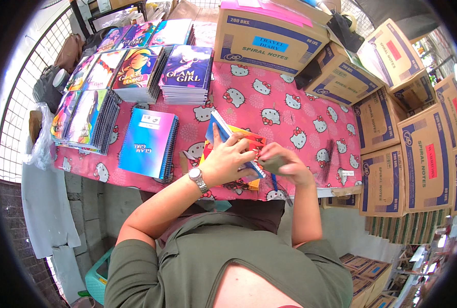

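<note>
My left hand (227, 163), with a metal wristwatch (196, 177) on its wrist, grips a thin notebook (219, 122) with blue on its cover. The notebook is tilted up on its edge, and the fingers lie across it. Beneath it is a notebook with a yellow and orange cover (256, 137), partly hidden by the hand. Close to the notebook's right end, my right hand (295, 167) is closed and blurred. A dark grey-green thing (274, 163) shows at its fingers, too smeared to name. Something thin and blue (273, 180) lies just below.
Several stacks of spiral notebooks (186, 69) stand at the table's left and back. A blue-purple spiral notebook stack (145, 143) is nearer. Black spiral coils (328, 160) lie on the pink tablecloth (244, 110) at right. Cardboard boxes (269, 43) line the back and right.
</note>
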{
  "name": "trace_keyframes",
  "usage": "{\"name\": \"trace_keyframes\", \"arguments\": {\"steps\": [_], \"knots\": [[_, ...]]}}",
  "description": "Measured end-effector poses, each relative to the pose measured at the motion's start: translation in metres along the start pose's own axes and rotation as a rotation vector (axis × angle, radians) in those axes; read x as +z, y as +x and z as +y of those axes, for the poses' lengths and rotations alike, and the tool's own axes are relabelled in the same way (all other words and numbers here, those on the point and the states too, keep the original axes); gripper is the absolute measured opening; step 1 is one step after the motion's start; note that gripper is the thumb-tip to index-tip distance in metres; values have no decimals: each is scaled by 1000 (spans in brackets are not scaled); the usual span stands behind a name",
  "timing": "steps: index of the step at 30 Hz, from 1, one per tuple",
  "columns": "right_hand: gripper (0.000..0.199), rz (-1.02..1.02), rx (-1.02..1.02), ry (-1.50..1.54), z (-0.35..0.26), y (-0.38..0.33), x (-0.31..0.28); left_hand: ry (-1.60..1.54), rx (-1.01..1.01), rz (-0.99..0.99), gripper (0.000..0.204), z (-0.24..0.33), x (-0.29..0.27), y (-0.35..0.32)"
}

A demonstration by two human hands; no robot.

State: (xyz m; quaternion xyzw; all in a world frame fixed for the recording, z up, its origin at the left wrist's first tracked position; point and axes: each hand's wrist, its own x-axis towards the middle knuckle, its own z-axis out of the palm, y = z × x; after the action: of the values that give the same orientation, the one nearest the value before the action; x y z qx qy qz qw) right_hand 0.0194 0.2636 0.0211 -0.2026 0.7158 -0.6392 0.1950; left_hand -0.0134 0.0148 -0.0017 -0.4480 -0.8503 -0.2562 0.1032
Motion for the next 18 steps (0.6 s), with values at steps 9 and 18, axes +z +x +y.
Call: {"name": "trace_keyframes", "arguments": {"steps": [9, 18], "knots": [[52, -22, 39, 108, -2, 3, 0, -69, -51, -9, 42, 6, -7, -1], [52, -21, 10, 131, -2, 23, 1, 10, -58, -28, 39, -36, -25, 1]]}}
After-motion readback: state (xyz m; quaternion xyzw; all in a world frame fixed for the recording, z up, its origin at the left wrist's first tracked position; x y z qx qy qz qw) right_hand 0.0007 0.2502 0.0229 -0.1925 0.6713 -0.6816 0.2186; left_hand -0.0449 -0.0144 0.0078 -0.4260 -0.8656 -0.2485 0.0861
